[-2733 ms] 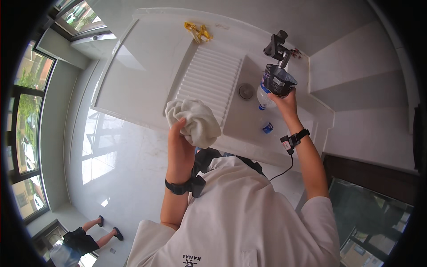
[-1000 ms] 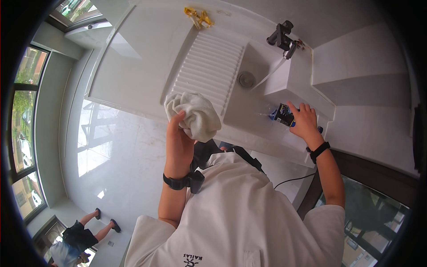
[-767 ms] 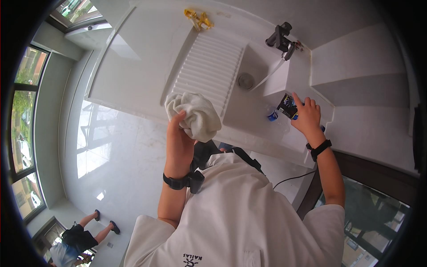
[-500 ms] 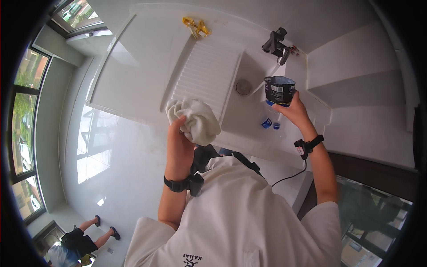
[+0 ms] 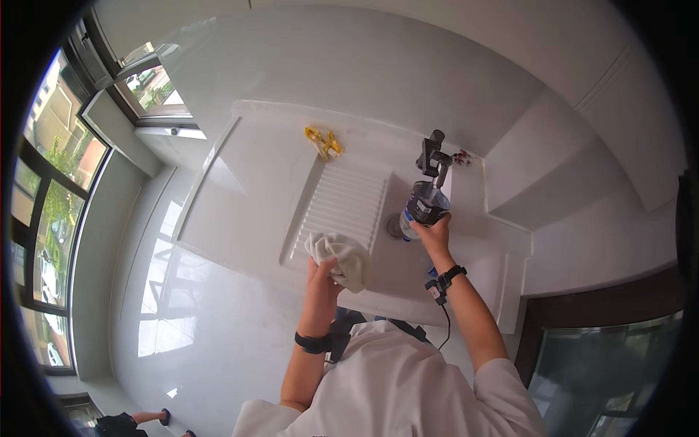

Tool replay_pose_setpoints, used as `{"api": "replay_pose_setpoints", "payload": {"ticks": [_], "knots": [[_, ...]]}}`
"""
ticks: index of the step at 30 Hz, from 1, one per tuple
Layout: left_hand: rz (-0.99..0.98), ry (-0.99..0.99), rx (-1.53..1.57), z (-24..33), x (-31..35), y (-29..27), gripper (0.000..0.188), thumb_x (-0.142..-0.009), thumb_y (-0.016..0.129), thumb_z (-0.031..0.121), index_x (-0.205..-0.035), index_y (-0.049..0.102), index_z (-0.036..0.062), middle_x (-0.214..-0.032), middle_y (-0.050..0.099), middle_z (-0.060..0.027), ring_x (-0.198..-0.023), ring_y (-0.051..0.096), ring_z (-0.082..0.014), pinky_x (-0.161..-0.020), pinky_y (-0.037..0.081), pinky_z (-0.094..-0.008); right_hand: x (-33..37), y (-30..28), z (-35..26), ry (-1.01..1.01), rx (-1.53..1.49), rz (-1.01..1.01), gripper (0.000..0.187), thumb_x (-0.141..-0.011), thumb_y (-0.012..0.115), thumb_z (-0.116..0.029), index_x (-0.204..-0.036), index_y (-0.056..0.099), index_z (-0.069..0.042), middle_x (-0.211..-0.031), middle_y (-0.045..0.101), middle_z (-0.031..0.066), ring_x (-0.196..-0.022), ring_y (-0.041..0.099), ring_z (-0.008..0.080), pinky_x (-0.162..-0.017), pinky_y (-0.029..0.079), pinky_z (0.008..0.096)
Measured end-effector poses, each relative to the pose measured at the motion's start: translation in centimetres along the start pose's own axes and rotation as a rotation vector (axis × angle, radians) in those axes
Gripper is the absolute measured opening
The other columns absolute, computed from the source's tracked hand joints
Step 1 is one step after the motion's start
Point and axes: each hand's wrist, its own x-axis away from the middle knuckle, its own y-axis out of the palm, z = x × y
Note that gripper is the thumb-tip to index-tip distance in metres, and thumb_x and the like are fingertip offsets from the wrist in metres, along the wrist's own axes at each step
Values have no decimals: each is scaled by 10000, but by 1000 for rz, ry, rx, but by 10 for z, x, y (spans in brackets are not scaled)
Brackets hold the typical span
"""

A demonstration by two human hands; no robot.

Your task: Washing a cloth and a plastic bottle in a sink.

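Observation:
My left hand (image 5: 320, 280) is closed round a bunched white cloth (image 5: 344, 261), held above the near end of the ribbed drainboard. My right hand (image 5: 435, 237) grips an open-topped container (image 5: 425, 204) with a black printed wrap, blue near its base. Its mouth is right under the spout of the dark faucet (image 5: 435, 162), tilted toward it. A pale stream seems to run from the spout into the mouth. Below, a round drain (image 5: 395, 226) shows in the sink basin, partly covered by the container. A small blue item (image 5: 433, 272) shows beside my right wrist.
The white ribbed drainboard (image 5: 342, 204) lies left of the basin. A crumpled yellow wrapper (image 5: 324, 142) rests at its far end. Small red bits (image 5: 461, 156) lie behind the faucet. Walls rise at the back and right. Another person's leg (image 5: 149, 417) shows at lower left.
My right hand has carried the container left and up to the spout and tilted it. My left hand still holds the cloth. The view has shifted, so the sink sits lower in it.

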Motion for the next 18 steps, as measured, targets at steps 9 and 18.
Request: {"api": "replay_pose_setpoints", "payload": {"ticks": [9, 18], "knots": [[-171, 43, -147, 6, -44, 73, 489, -947, 537, 126, -1410, 380, 117, -1293, 539, -76, -1193, 562, -218, -898, 542, -396, 15, -3, 0, -165, -43, 10, 859, -675, 843, -282, -1320, 360, 20, -1238, 593, 216, -1127, 624, 338, -951, 500, 404], [-479, 330, -179, -52, -127, 155, 546, -921, 572, 69, -1421, 356, 99, -1301, 536, -83, -1198, 549, -219, -987, 479, -359, 21, -2, -15, -107, 107, 109, 838, -686, 834, -337, -1312, 391, 1, -1215, 607, 225, -1108, 619, 388, -898, 518, 451]]}}
